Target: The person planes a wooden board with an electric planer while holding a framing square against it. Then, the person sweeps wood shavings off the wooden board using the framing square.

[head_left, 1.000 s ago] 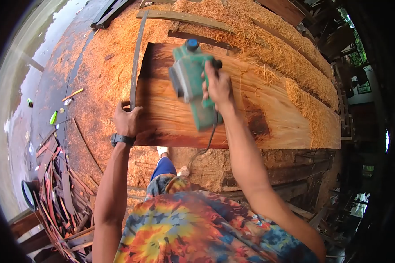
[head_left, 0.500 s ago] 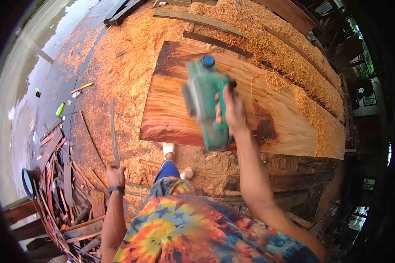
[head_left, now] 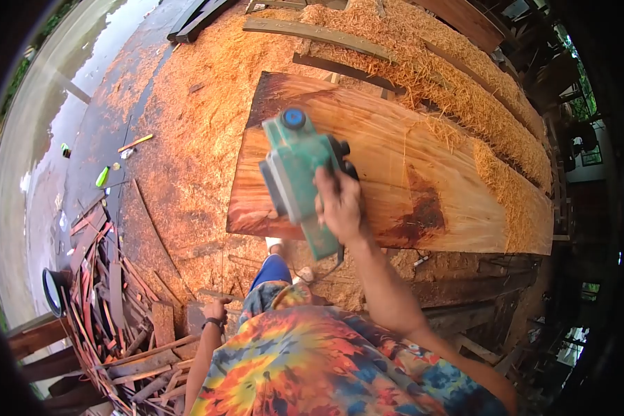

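Observation:
My right hand [head_left: 340, 206] is wrapped round the handle of a green electric hand planer [head_left: 301, 170] with a blue front knob. The planer is over the left part of a broad, reddish-brown wood slab [head_left: 374, 173], its rear end overhanging the slab's near edge in this view. Dark patches mark the slab's surface. Low beside my body, my left hand [head_left: 216, 310] is closed, a dark watch on its wrist. I cannot tell what its curled fingers hold.
Orange shavings [head_left: 187, 132] cover the floor and heap over beams [head_left: 319, 38] behind the slab. Scrap strips [head_left: 111, 298] pile up at lower left. A green bottle-like item [head_left: 102, 176] lies on the dark floor at left. My foot [head_left: 275, 245] is near the slab's front edge.
The planer has turned and shifted left and toward me in my right hand. My left hand has moved down and right, closer to my body; the long thin strip it held upright no longer shows.

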Available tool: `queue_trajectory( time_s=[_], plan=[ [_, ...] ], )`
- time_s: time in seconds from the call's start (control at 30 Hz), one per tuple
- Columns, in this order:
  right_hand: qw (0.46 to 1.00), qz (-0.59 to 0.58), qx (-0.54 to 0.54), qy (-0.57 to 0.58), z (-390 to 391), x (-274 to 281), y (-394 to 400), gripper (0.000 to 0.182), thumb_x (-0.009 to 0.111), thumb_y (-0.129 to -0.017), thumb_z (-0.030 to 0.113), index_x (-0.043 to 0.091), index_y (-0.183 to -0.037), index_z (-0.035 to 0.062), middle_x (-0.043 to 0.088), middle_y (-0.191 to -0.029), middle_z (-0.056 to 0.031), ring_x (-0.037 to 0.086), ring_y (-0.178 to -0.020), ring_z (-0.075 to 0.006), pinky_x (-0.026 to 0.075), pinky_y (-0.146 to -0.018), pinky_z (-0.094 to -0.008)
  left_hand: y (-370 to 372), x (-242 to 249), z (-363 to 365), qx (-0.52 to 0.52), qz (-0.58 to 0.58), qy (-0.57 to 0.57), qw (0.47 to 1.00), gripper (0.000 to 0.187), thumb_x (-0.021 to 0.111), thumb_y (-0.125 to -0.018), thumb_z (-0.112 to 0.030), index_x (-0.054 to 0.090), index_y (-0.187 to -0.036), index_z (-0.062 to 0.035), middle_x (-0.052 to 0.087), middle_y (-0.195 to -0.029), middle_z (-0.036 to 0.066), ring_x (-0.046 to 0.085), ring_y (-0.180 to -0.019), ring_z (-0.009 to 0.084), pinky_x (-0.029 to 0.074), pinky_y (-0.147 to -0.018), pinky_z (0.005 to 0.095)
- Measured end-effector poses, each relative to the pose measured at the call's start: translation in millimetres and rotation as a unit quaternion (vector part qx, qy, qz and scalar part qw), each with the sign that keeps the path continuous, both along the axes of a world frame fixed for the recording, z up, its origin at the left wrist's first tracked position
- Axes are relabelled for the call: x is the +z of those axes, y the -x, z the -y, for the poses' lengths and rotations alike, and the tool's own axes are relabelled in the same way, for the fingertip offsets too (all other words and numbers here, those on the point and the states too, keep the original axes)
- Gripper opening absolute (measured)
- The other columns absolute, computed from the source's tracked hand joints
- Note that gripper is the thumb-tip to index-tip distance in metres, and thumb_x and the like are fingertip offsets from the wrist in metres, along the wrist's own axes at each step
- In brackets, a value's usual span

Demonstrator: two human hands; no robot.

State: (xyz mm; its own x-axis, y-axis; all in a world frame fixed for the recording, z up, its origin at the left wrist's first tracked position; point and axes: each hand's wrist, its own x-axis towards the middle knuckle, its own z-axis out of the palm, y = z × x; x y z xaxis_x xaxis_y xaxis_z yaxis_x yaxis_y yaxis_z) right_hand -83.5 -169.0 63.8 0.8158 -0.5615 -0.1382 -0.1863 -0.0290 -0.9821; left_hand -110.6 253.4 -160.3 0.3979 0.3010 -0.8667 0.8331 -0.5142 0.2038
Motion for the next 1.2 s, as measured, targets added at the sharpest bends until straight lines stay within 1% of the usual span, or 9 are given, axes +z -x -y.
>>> queue_trajectory(
  time_s=[0.13,0.23,0.33,0.4,0.5,0.7,0.87,1.03,1.2],
  plan=[
    [1.0,-0.023,-0.006,0.007,48,18,-66,0.059,0.056,-0.097,0.062,0.058,-0.089,0.0029,0.05,-0.057,-0.0001,0.048,-0.044,-0.009,0.04,-0.041,-0.0258,7,-8,0,0.046,-0.019,0.028,0.998,0.029,0.079,-0.075,-0.027,0.063,-0.073,-0.0028,0.055,-0.06,0.006,0.05,-0.045,0.0198,0.04,-0.042,0.037],
    [1.0,-0.02,-0.015,0.015,86,17,-115,0.064,0.055,-0.095,0.066,0.058,-0.089,0.0029,0.05,-0.059,-0.0009,0.048,-0.045,-0.0101,0.041,-0.041,-0.0269,4,-12,-4,0.061,-0.023,0.064,0.996,0.03,0.078,-0.077,-0.03,0.063,-0.074,-0.0042,0.054,-0.06,0.006,0.05,-0.044,0.0199,0.041,-0.042,0.0364],
    [0.999,0.029,-0.018,-0.026,115,16,-160,0.063,0.054,-0.095,0.067,0.056,-0.091,0.0033,0.049,-0.061,-0.002,0.048,-0.045,-0.0114,0.043,-0.041,-0.028,-1,-18,-9,0.08,-0.031,0.077,0.993,0.03,0.075,-0.079,-0.032,0.067,-0.09,-0.0053,0.051,-0.059,0.003,0.047,-0.044,0.0183,0.037,-0.042,0.0347],
    [0.997,0.026,-0.026,-0.065,123,18,-174,0.062,0.055,-0.095,0.065,0.055,-0.092,0.004,0.05,-0.061,-0.0027,0.048,-0.044,-0.0119,0.044,-0.041,-0.0287,-3,-14,-11,0.087,-0.02,0.086,0.992,0.031,0.073,-0.081,-0.034,0.069,-0.092,-0.0055,0.051,-0.059,0.003,0.047,-0.044,0.0178,0.038,-0.043,0.0345],
    [0.998,0.017,0.002,-0.065,116,15,-159,0.061,0.055,-0.095,0.066,0.055,-0.092,0.005,0.049,-0.06,-0.0019,0.048,-0.043,-0.0116,0.043,-0.039,-0.0292,-4,-6,-12,0.091,0.0,0.088,0.992,0.029,0.073,-0.081,-0.034,0.068,-0.086,-0.0058,0.051,-0.059,0.004,0.047,-0.044,0.018,0.038,-0.043,0.0349],
    [0.996,-0.025,0.04,-0.069,21,22,-25,0.058,0.048,-0.099,0.064,0.053,-0.093,0.0066,0.049,-0.055,-0.0025,0.045,-0.041,-0.0113,0.041,-0.042,-0.0272,6,-20,-23,0.098,0.011,0.047,0.994,0.025,0.076,-0.079,-0.026,0.065,-0.08,-0.0039,0.052,-0.059,0.007,0.049,-0.042,0.021,0.04,-0.04,0.0376],
    [0.99,-0.011,0.093,-0.106,-57,16,74,0.051,0.052,-0.103,0.05,0.057,-0.112,-0.0006,0.054,-0.077,-0.0035,0.05,-0.048,-0.0082,0.042,-0.043,-0.0242,2,-27,-26,0.108,-0.027,0.056,0.992,0.027,0.076,-0.08,-0.025,0.058,-0.077,-0.0059,0.05,-0.056,0.006,0.046,-0.041,0.0207,0.037,-0.04,0.0382],
    [0.997,-0.009,0.078,-0.025,-58,6,56,0.047,0.053,-0.104,0.047,0.059,-0.108,0.0007,0.052,-0.066,-0.0001,0.048,-0.048,-0.0067,0.039,-0.043,-0.0233,-5,-34,-27,0.096,-0.062,0.056,0.992,0.028,0.075,-0.082,-0.028,0.056,-0.077,-0.0077,0.049,-0.056,0.005,0.044,-0.042,0.0205,0.034,-0.041,0.0369],
    [0.998,0.005,0.046,0.043,-20,4,-22,0.049,0.056,-0.101,0.052,0.062,-0.094,0.0035,0.049,-0.054,0.0017,0.048,-0.044,-0.0077,0.038,-0.041,-0.0253,-21,-29,-21,0.089,-0.054,0.063,0.993,0.029,0.076,-0.08,-0.028,0.063,-0.083,-0.0033,0.053,-0.06,0.006,0.049,-0.043,0.0202,0.04,-0.042,0.0378]
  ],
)
